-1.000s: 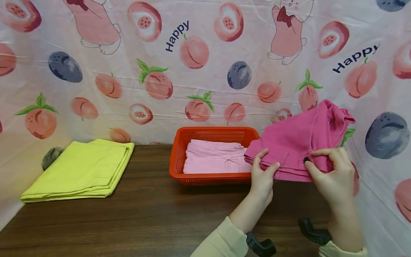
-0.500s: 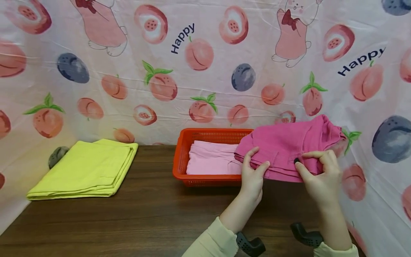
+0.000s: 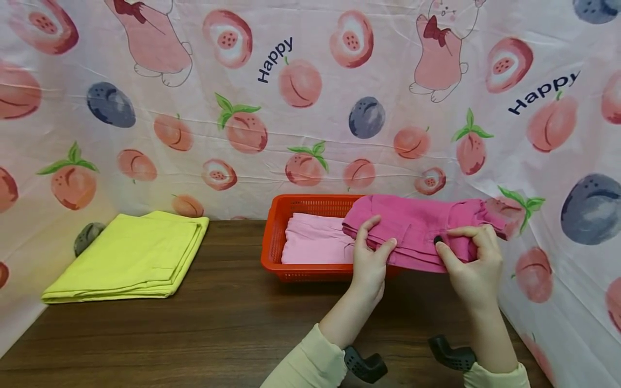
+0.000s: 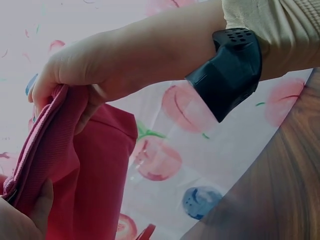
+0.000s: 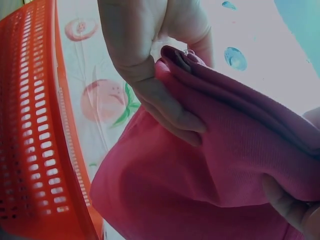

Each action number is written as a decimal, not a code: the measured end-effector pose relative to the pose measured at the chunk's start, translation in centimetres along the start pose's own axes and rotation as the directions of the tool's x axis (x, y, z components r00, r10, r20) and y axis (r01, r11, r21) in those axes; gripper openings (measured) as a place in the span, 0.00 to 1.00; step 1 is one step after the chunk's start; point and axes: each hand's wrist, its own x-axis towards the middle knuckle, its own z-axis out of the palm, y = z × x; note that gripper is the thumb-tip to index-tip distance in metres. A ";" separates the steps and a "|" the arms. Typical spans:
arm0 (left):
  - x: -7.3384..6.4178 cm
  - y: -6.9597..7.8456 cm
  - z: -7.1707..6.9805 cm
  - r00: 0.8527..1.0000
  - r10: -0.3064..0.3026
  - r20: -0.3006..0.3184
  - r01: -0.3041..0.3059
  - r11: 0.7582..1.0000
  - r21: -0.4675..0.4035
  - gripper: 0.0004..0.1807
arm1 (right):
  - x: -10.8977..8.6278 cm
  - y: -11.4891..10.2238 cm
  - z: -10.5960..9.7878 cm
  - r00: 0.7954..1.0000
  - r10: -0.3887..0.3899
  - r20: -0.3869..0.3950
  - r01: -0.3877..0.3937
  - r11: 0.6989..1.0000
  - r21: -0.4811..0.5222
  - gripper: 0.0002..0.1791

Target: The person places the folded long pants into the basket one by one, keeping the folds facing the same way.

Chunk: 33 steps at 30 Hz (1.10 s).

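Magenta folded cloth (image 3: pixel 412 223) held up at right end of orange basket (image 3: pixel 310 268). Left hand (image 3: pixel 371 267) pinches near edge basket-side, right hand (image 3: pixel 477 264) pinches it farther from basket. Probably light, soft, floppy; grip all layers together, both ends.

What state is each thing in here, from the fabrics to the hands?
Hot-pink garment: folded in layers, held up.
Left hand: gripping the hot-pink garment.
Right hand: pinching the hot-pink garment.
Orange-red plastic basket: upright, open-topped, on the table.
Light-pink garment: folded, inside the basket, partly hidden from the head view.
Yellow cloth: folded, lying on the table.
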 end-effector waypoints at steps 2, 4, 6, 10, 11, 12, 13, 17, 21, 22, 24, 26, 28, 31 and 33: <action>0.0 0.3 -0.1 1.000 0.007 0.005 -0.007 1.000 -0.006 0.27 | 0.0 -0.2 0.2 1.000 0.001 -0.013 -0.001 1.000 0.013 0.13; 0.0 0.5 -0.4 1.000 0.023 0.014 -0.023 1.000 -0.002 0.28 | 0.0 -0.4 0.5 1.000 -0.005 -0.025 0.005 1.000 0.028 0.14; 0.0 0.8 -0.6 0.999 0.046 0.021 -0.046 0.999 0.001 0.28 | 0.0 -1.0 0.8 0.999 -0.017 -0.035 0.018 0.999 0.046 0.13; 0.0 1.3 -1.3 0.996 0.085 0.035 -0.085 0.996 -0.005 0.29 | 0.2 -3.1 1.4 0.998 -0.045 -0.041 0.048 0.995 0.084 0.12; 0.0 1.4 -1.4 0.995 0.092 0.035 -0.092 0.996 -0.008 0.29 | 0.2 -3.5 1.6 0.998 -0.053 -0.041 0.057 0.994 0.094 0.12; -0.1 1.6 -1.6 0.994 0.100 0.037 -0.100 0.995 -0.014 0.29 | 0.2 -3.9 1.7 0.997 -0.061 -0.042 0.065 0.992 0.104 0.12; -0.1 1.8 -1.7 0.994 0.105 0.039 -0.104 0.994 -0.021 0.29 | 0.2 -4.1 1.8 0.997 -0.067 -0.044 0.071 0.991 0.113 0.11; -0.1 2.4 -2.2 0.990 0.134 0.041 -0.131 0.990 -0.056 0.30 | 0.2 -3.2 2.5 0.996 -0.073 -0.053 0.080 0.986 0.144 0.11; 0.1 2.9 -2.7 0.988 0.153 0.032 -0.150 0.985 -0.089 0.30 | 0.1 -2.8 3.2 0.997 -0.068 -0.035 0.073 0.981 0.181 0.12; 0.1 3.0 -2.9 0.988 0.155 0.029 -0.151 0.984 -0.094 0.30 | 0.2 -3.1 3.4 0.997 -0.072 -0.030 0.076 0.978 0.192 0.11; 0.2 3.2 -3.3 0.988 0.153 0.023 -0.150 0.984 -0.098 0.30 | 0.3 -4.1 3.8 0.996 -0.082 -0.020 0.085 0.974 0.209 0.11; 0.3 3.4 -3.9 0.988 0.152 0.018 -0.150 0.984 -0.098 0.30 | 0.4 -5.3 4.2 0.996 -0.090 -0.012 0.090 0.970 0.228 0.11; 0.4 3.6 -4.4 0.987 0.159 0.010 -0.157 0.983 -0.093 0.30 | 0.3 -5.2 4.7 0.996 -0.094 -0.006 0.093 0.966 0.243 0.11; 0.5 3.8 -4.9 0.984 0.177 -0.001 -0.177 0.981 -0.079 0.30 | 0.2 -5.1 5.3 0.996 -0.092 -0.004 0.090 0.960 0.266 0.12; 0.5 4.0 -5.2 0.981 0.195 -0.013 -0.196 0.978 -0.066 0.30 | 0.1 -4.9 5.7 0.996 -0.084 -0.004 0.082 0.955 0.285 0.12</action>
